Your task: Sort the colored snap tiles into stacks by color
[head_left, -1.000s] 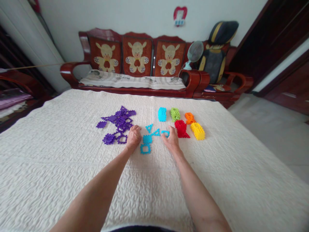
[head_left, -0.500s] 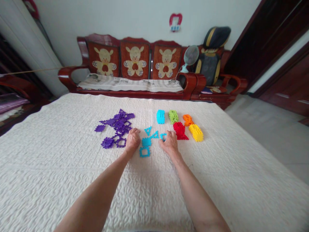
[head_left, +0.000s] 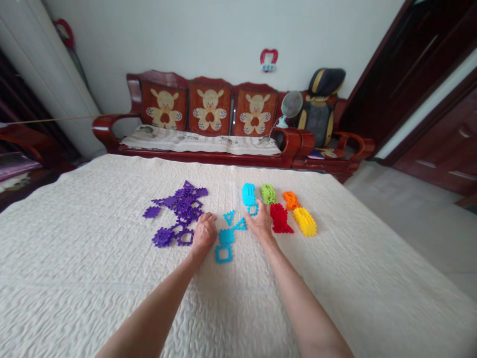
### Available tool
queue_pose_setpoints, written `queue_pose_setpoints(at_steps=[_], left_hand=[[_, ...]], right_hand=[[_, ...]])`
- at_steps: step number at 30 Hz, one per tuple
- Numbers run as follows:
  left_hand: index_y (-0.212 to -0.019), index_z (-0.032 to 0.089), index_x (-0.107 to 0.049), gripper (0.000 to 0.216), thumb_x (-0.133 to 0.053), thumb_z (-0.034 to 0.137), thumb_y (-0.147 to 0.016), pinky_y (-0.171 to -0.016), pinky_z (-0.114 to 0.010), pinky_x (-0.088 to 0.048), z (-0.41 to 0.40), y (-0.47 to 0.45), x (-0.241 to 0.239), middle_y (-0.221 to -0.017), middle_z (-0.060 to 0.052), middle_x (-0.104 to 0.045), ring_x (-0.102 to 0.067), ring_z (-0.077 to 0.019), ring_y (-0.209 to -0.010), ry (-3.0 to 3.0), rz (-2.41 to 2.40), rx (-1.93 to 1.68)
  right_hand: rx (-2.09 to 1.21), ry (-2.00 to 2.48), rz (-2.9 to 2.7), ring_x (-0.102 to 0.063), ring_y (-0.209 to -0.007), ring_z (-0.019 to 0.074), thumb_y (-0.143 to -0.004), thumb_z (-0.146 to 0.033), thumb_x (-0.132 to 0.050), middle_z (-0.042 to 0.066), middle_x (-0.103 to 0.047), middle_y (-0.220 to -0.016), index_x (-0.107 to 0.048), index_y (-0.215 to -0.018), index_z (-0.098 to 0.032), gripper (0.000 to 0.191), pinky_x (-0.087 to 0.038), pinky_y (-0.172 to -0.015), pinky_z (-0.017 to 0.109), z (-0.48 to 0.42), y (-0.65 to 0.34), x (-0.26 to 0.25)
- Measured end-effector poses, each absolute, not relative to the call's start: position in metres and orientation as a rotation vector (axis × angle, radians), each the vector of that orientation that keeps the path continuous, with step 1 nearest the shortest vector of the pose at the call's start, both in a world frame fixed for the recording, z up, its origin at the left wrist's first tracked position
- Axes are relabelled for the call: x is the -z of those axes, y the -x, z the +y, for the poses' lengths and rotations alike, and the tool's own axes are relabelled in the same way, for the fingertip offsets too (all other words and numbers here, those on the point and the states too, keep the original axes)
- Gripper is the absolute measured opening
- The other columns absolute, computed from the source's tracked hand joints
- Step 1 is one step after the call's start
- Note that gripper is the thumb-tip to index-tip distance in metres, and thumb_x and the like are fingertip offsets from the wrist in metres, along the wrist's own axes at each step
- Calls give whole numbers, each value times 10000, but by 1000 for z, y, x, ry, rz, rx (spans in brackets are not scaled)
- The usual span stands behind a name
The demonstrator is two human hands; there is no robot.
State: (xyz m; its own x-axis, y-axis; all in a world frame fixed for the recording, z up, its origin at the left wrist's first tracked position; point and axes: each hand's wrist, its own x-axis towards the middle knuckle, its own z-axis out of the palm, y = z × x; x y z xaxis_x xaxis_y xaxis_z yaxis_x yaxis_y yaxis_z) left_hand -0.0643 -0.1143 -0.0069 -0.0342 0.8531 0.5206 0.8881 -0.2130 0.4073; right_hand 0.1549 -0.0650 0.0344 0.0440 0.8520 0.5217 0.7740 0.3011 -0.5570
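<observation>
My right hand [head_left: 262,222] has its thumb and fingers at a light-blue open square tile [head_left: 253,209], gripping its edge just in front of the light-blue stack [head_left: 248,194]. My left hand [head_left: 205,231] rests with curled fingers beside the purple pile [head_left: 186,203]; whatever may be under those fingers is hidden. Between the hands lie a small light-blue triangle [head_left: 228,217], another light-blue triangle [head_left: 240,224], a solid light-blue square [head_left: 226,236] and a light-blue square frame [head_left: 223,254]. All these plastic tiles have toothed edges.
Right of the right hand stand a red stack [head_left: 279,218], a green stack [head_left: 268,193], orange tiles [head_left: 291,200] and a yellow stack [head_left: 305,222]. A cream quilted cover [head_left: 112,278] lies underneath. Beyond it are a wooden sofa [head_left: 179,155] and a small fan [head_left: 291,105].
My right hand has moved forward with the light-blue open square, which now lies close to the light-blue stack. My left hand stays beside the purple pile. The view has tilted upward.
</observation>
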Motion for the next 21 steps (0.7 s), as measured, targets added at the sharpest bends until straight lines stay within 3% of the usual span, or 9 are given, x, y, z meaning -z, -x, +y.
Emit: queue_pose_setpoints(at_steps=[8, 21], left_hand=[[-965, 167, -657, 302, -405, 53, -845, -922, -342, -465, -115, 63, 7, -1017, -87, -646, -557, -209, -1003, 2151, -1908, 1106], [-945, 184, -667, 273, -424, 82, -870, -950, -343, -454, -114, 65, 8, -1017, -82, -638, -554, -203, -1018, 2159, -1940, 1103]], right_hand=[[33, 1541, -1641, -487, -1089, 308, -755, -366, -575, 159, -540, -1146, -441, -1303, -130, 611, -402, -938, 451, -26, -131, -27], [-38, 1574, -1570, -461, -1128, 316, -731, -349, -575, 166, -510, -1189, -444, -1298, -136, 619, -384, -960, 468, -19, -132, -26]])
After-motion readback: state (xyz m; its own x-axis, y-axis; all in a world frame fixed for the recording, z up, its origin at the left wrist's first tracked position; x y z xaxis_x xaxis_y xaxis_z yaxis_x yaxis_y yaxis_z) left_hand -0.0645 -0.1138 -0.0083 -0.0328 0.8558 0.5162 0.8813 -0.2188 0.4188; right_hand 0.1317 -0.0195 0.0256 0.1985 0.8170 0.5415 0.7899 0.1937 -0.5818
